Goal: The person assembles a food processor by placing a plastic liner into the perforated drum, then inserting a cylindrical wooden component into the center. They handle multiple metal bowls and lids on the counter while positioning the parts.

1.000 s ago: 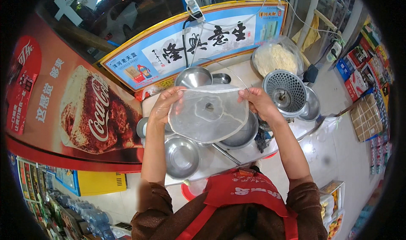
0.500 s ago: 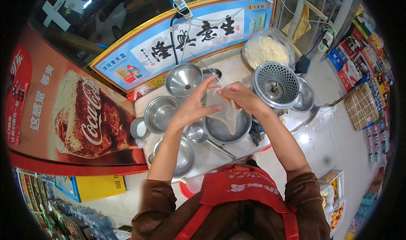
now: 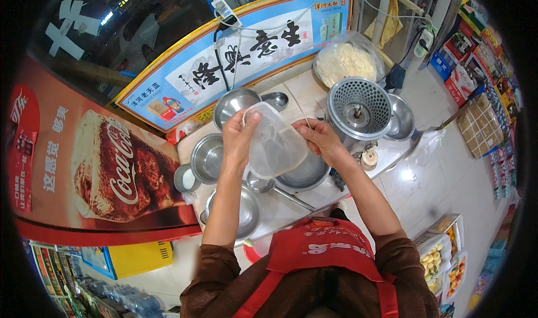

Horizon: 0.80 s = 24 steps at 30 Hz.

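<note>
A whitish, see-through mesh filter bag hangs spread between my two hands. My left hand is closed on its upper left rim, thumb on top. With my right hand I pinch the opposite edge; a thin pale string rises from those fingers. Below the bag stands a wide grey metal basin, partly covered by it. A steel ladle lies left of the basin, its handle pointing toward me. Behind my left hand is a steel funnel, partly hidden.
Steel bowls and a cup with white contents line the table's left. A perforated metal drum stands at right, before a plastic bag of pale crumbly stuff. A framed sign with cables rises behind; fruit crates sit on the floor.
The bag, earlier bunched and hanging narrow over the basin, is now spread wide. My left hand has closed on its rim and moved left; my right hand has shifted slightly right and lower.
</note>
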Available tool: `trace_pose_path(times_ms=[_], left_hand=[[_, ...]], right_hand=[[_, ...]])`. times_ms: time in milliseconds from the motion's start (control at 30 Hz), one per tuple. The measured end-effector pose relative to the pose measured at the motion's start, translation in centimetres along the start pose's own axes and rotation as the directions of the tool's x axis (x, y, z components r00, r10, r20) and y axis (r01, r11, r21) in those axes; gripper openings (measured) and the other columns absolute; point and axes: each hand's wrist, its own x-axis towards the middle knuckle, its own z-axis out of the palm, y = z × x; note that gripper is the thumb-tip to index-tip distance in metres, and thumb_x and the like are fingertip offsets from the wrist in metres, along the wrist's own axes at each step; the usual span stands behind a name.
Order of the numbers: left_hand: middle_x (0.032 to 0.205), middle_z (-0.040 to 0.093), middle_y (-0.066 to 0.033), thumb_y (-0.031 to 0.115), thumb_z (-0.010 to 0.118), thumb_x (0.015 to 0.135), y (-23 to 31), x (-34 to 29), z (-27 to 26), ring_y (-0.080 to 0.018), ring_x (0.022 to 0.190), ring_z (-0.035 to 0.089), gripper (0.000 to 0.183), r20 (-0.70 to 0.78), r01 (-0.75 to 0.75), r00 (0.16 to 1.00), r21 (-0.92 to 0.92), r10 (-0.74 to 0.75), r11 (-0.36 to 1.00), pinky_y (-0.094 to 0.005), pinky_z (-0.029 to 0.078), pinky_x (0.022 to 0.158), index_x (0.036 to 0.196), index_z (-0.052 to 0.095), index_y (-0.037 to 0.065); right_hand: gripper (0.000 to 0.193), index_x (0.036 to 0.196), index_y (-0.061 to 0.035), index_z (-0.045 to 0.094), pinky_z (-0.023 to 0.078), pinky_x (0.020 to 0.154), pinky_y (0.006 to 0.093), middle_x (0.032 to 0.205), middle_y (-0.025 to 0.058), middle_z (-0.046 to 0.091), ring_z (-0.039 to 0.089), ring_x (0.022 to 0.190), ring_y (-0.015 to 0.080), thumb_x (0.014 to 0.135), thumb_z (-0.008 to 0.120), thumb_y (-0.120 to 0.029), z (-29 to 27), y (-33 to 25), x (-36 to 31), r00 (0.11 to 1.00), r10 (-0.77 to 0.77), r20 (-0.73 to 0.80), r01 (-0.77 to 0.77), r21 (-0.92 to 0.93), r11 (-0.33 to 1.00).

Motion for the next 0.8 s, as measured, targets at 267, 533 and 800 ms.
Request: trace_pose_path(times_ms=[267,533,800], left_hand=[[0.095,0.069,-0.0008,0.017,0.069,0.093,-0.7,-1.2,-2.0,-0.0077,0.082,0.063,0.022,0.035,0.067,0.997,-0.121,-0.064,0.990,-0.0240,0.051,0.074,0.110,0.066,0.004],[0.092,0.068,0.0005,0.013,0.070,0.092,-0.4,-2.2,-3.1,-0.0069,0.084,0.060,0.016,-0.191,-0.082,0.978,-0.016,0.077,0.997,-0.0237,0.049,0.078,0.105,0.067,0.005],[0.095,0.062,-0.0102,0.009,0.079,0.078,-3.2,-7.5,2.4,-0.0251,0.090,0.061,0.026,0.027,-0.451,0.817,0.652,0.576,0.609,-0.0351,0.048,0.083,0.099,0.066,0.001]], right_hand=[[0.022,0.095,-0.0086,0.066,0.024,0.046,0.0205,0.067,-0.0090,0.049,0.034,0.052,0.0012,0.095,0.068,-0.030,0.9,-0.2,0.2,0.988,-0.150,-0.040,0.146,-0.093,0.985],[0.028,0.090,-0.0079,0.065,0.021,0.042,0.0220,0.063,-0.0071,0.045,0.032,0.047,0.0023,0.096,0.066,-0.035,2.0,-0.4,-0.6,0.998,0.052,0.042,-0.048,-0.101,0.994],[0.028,0.107,-0.0078,0.070,0.023,0.042,0.0202,0.070,-0.0069,0.050,0.034,0.048,0.0022,0.097,0.062,-0.033,2.9,-0.2,0.6,0.999,0.046,-0.003,-0.046,-0.062,0.997]])
